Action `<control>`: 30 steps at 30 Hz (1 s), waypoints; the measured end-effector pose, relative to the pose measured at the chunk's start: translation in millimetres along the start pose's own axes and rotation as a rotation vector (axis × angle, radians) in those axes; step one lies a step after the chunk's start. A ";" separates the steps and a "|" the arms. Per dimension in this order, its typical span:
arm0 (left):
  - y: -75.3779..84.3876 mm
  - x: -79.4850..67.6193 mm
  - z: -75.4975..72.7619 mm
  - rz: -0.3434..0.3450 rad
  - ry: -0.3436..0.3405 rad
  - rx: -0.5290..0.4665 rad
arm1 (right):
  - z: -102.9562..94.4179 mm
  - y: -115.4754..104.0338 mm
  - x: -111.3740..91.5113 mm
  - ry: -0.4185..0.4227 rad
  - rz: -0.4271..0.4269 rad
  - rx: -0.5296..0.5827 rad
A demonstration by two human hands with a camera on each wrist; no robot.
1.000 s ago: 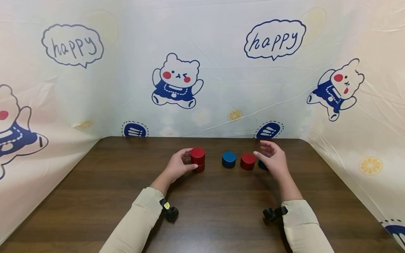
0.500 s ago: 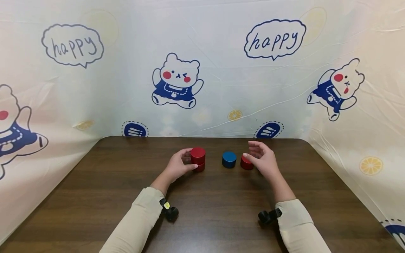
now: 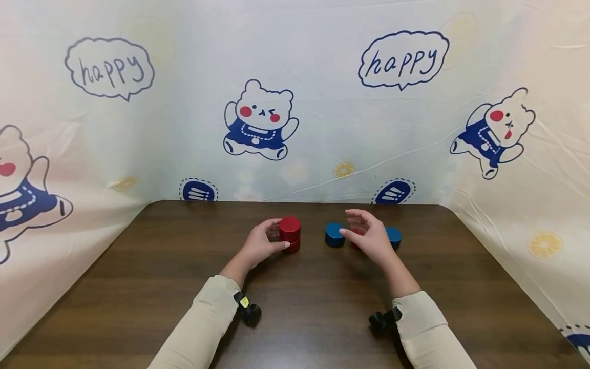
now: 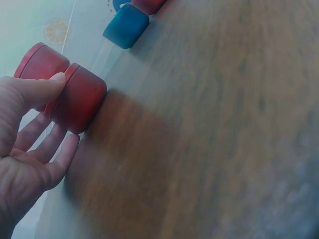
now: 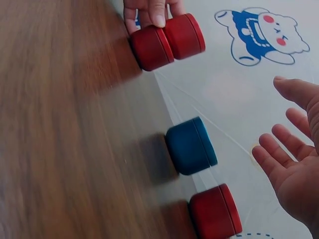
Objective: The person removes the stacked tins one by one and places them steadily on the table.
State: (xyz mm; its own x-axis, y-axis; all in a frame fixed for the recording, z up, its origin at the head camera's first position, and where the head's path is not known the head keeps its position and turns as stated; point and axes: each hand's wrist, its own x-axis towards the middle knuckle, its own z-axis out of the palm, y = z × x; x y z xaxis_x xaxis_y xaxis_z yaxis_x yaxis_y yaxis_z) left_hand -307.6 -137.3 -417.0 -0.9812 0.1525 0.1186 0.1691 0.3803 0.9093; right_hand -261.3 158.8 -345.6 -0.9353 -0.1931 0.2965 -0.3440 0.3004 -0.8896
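Observation:
Two small round red tins stand stacked: the upper tin [image 3: 290,226] sits on the lower tin [image 3: 293,247]. My left hand [image 3: 259,248] holds the stack from the left, thumb in front near the seam and fingers behind. My right hand [image 3: 374,241], fingers spread and holding nothing, hovers over the row to the right. In that row are a blue tin [image 3: 334,236], a red tin [image 5: 215,211] mostly hidden behind the hand in the head view, and another blue tin [image 3: 394,238] to the right of the hand.
The brown wooden table [image 3: 295,318] extends toward me. A printed cloth [image 3: 318,128] with bears and lettering hangs behind the table's back edge and along both sides. A small black camera [image 3: 386,321] is strapped at each wrist.
My right hand has moved left along the row, from the right blue tin past the red tin toward the left blue tin. The left hand stays on the stack.

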 end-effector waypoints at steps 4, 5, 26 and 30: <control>1.0 -0.7 0.6 0.002 0.003 0.003 | 6.0 17.8 9.6 -0.021 -0.024 0.008; 1.2 -0.6 0.4 0.003 0.002 0.004 | 7.6 22.6 12.5 -0.025 -0.026 0.010; 0.7 -0.1 1.4 0.004 0.004 0.025 | 39.5 21.5 32.8 -0.114 -0.066 -0.006; 0.3 0.4 1.6 0.007 0.010 0.032 | 45.4 22.7 36.0 -0.123 -0.063 -0.016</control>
State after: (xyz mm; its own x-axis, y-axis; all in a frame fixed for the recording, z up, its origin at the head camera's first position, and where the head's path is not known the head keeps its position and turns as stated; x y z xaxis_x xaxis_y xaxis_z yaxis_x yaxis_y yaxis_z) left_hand -307.9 -135.6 -417.4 -0.9808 0.1461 0.1293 0.1788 0.4079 0.8954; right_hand -299.0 116.3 -370.8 -0.8948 -0.3251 0.3061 -0.4041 0.2983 -0.8647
